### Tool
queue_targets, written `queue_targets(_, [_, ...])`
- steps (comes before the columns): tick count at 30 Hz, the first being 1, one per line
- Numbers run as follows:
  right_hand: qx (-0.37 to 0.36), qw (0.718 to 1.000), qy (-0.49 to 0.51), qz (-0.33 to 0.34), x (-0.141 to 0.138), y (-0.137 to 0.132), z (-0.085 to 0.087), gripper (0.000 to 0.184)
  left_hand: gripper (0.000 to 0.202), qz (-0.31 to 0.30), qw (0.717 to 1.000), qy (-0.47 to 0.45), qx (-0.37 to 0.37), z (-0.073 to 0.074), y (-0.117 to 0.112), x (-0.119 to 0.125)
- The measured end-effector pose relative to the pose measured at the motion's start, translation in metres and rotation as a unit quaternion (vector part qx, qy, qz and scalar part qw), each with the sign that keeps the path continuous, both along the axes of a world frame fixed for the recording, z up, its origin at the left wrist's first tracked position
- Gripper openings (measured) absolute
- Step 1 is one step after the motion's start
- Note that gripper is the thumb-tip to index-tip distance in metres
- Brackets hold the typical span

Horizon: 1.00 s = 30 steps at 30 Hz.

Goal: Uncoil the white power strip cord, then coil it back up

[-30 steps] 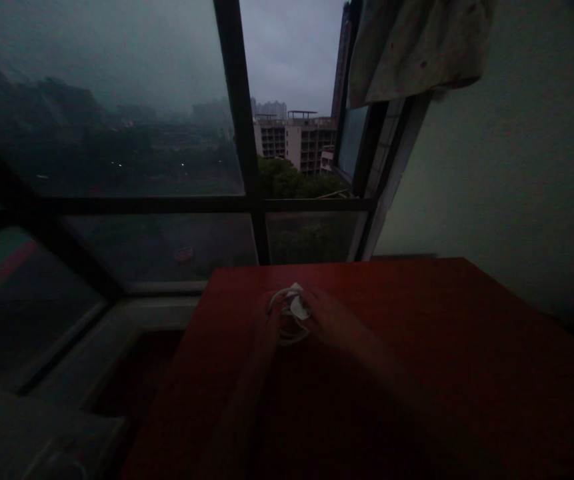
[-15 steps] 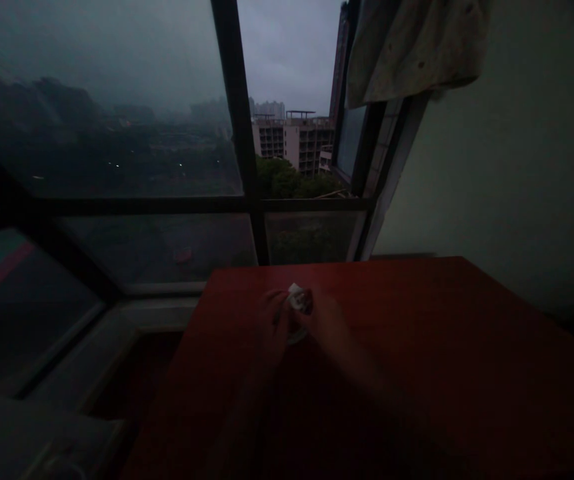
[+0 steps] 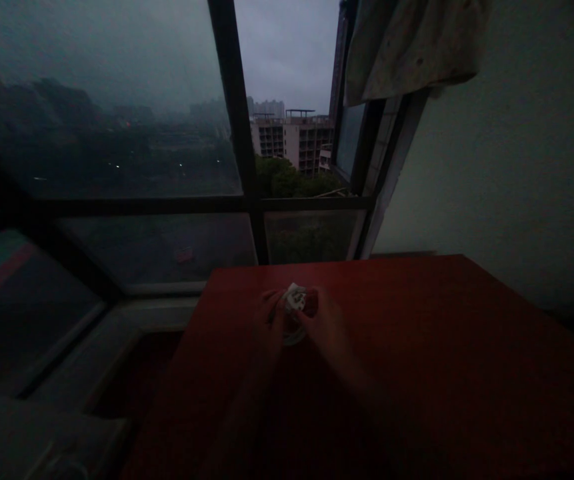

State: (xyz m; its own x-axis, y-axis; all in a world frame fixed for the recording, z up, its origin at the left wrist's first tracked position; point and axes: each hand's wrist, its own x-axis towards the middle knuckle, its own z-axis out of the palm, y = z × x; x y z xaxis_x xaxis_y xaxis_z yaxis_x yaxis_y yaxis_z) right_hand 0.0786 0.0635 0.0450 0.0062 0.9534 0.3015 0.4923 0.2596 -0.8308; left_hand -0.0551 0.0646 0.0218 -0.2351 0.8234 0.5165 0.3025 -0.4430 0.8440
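A small white object point(image 3: 295, 299) with dark marks on its face sits between my two hands, above the reddish-brown table point(image 3: 407, 320). Dim light keeps me from telling its kind. My left hand point(image 3: 269, 328) closes on its left side, thumb and fingers bent around it. On the right, my right hand point(image 3: 325, 327) pinches it with thumb and fingertips. A pale curved loop point(image 3: 295, 340), like a cord, hangs or lies just below the object between the wrists.
Dark-framed windows point(image 3: 251, 205) stand beyond the table's far edge, one pane open. A cloth point(image 3: 411, 60) hangs at the upper right beside a pale wall point(image 3: 507, 167). At the lower left is a light ledge point(image 3: 31, 427).
Both hands stay in nearly the same place around the white object. My fingers have shifted slightly on it, and its marked face and the pale loop show a little more plainly.
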Motion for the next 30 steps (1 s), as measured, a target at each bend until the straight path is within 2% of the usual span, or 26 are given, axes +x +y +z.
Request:
queue_targets(5, [0.014, 0.999, -0.050, 0.006, -0.001, -0.001, 0.005, 0.019, 0.024, -0.002, 1.000, 0.002, 0.006, 0.006, -0.003, 0.000])
queue_targets(12, [0.012, 0.995, -0.099, 0.023, -0.006, 0.002, 0.014, 0.013, 0.025, -0.009, 1.000, 0.024, 0.010, 0.006, -0.006, 0.000])
queue_targets(15, [0.019, 0.995, -0.096, 0.029, -0.007, 0.002, 0.011, 0.013, 0.025, -0.006, 1.000, 0.025, 0.007, 0.004, -0.003, -0.001])
queue_targets(19, [0.019, 0.998, -0.065, -0.005, -0.005, 0.003, 0.001, 0.013, 0.025, 0.043, 0.999, 0.004, -0.023, -0.003, 0.004, -0.006])
queue_targets(26, [0.031, 0.998, -0.060, -0.019, 0.000, 0.008, -0.009, 0.012, 0.022, 0.052, 0.992, 0.117, 0.006, -0.004, 0.001, -0.017])
queue_targets(30, [0.045, 0.997, -0.067, -0.006, 0.001, 0.008, -0.008, 0.012, 0.023, 0.040, 0.989, 0.137, -0.040, -0.004, 0.004, -0.027])
